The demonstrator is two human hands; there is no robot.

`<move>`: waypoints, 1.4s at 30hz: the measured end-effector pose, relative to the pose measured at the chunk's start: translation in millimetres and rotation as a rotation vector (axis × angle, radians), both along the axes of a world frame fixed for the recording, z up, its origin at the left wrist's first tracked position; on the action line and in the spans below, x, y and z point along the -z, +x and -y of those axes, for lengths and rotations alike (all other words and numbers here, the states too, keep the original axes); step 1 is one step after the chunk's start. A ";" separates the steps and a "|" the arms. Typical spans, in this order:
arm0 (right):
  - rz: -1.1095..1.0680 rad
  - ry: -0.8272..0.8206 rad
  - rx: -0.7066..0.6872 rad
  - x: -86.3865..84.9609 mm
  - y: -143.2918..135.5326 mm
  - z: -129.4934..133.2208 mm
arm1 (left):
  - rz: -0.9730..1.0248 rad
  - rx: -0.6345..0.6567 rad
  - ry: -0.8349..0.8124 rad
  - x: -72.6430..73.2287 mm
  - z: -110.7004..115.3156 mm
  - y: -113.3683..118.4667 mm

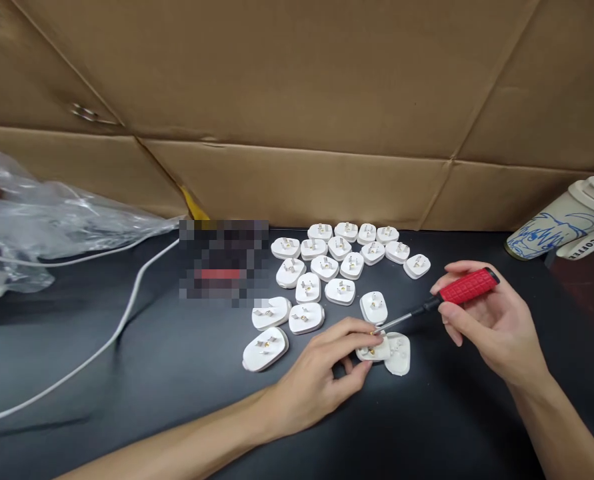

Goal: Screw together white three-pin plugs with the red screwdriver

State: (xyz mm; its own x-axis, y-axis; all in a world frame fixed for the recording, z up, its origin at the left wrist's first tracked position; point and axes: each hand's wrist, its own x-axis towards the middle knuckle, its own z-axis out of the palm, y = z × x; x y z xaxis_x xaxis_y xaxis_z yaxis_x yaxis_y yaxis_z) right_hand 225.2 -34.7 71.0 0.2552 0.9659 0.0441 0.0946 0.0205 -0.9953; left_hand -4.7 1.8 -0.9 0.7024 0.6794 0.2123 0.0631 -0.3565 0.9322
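Observation:
My left hand (327,367) is closed on a white plug (373,351), steadying it on the black table with its metal parts exposed. A red-handled screwdriver (469,287) is in my right hand (497,327), its shaft slanting down to the left. The tip reaches the plug by my left fingertips; exactly what it touches is too small to tell. Beside the held plug, touching or slightly under it, lies a white plug cover (398,354). Just behind is another white plug (374,307) with pins facing up.
Several white plugs (325,267) lie in loose rows behind my left hand. A white cable (137,293) curves across the left side, near clear plastic bags (61,207). Brown cardboard (297,180) walls the back. A coffee cup (559,223) lies tilted at the right.

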 end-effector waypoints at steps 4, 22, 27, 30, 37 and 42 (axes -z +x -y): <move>0.072 0.020 -0.020 -5.9 -1.1 3.3 | -0.009 0.002 0.003 0.5 -0.5 0.7; -0.092 0.169 0.128 -1.0 9.4 -4.8 | 0.037 -0.083 -0.111 7.3 2.8 -1.2; -0.135 0.118 0.103 -0.8 2.7 -3.5 | -0.057 -0.116 -0.248 6.7 2.2 -2.3; -0.133 0.104 0.077 2.2 -2.8 -3.4 | -0.087 -0.093 -0.237 5.6 0.8 -2.2; -0.121 0.099 0.024 8.5 -4.2 -3.9 | -0.080 -0.087 -0.260 2.8 -0.5 -0.6; -0.114 0.087 0.020 8.8 -3.3 -4.9 | -0.080 -0.082 -0.268 3.5 -0.5 -0.8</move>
State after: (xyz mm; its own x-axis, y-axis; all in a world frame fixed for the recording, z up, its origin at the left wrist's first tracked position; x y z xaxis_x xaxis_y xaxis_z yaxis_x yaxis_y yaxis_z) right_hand 222.0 -29.8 62.2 0.2828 0.9542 0.0973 -0.0173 0.1065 -0.9942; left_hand -5.6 2.4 -4.4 0.6498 0.7592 -0.0366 0.1591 -0.0888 0.9833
